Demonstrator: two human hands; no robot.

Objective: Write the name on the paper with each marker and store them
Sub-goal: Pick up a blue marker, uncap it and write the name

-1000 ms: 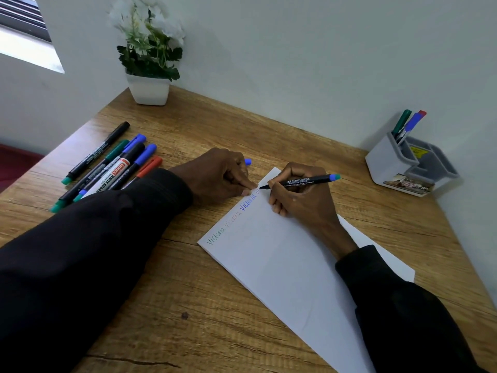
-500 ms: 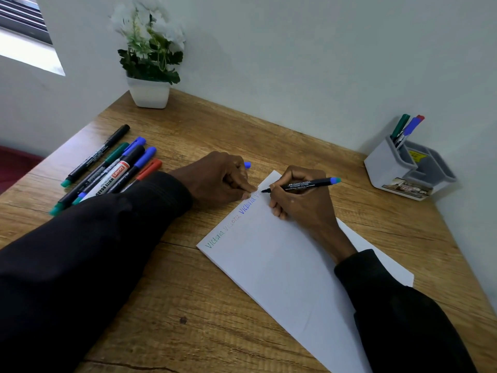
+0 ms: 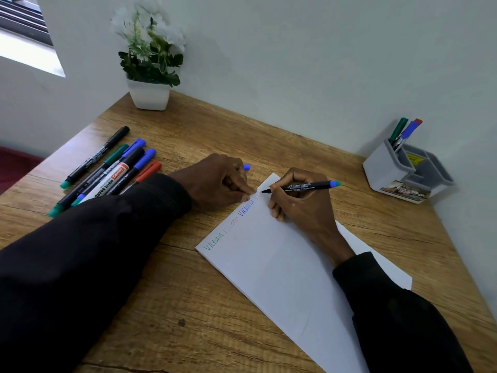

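A white sheet of paper [image 3: 282, 265] lies slanted on the wooden desk, with the name written along its upper edge in green, a faint colour and blue. My right hand [image 3: 301, 203] grips a black marker with a blue end [image 3: 312, 186], its tip on the paper near the far corner. My left hand [image 3: 220, 181] is curled, a blue cap [image 3: 247, 167] sticking out behind its fingers, and a fingertip presses the paper's edge. Several markers [image 3: 107, 173] lie in a row at the left.
A grey desk organiser [image 3: 390, 170] at the right holds three markers [image 3: 403, 131]. A white pot with flowers [image 3: 149, 95] stands at the back left corner. The wall runs close behind the desk [image 3: 188, 305].
The marker tip has crept a little further along the paper's upper edge, adding to the fourth word. My left hand has stayed in place.
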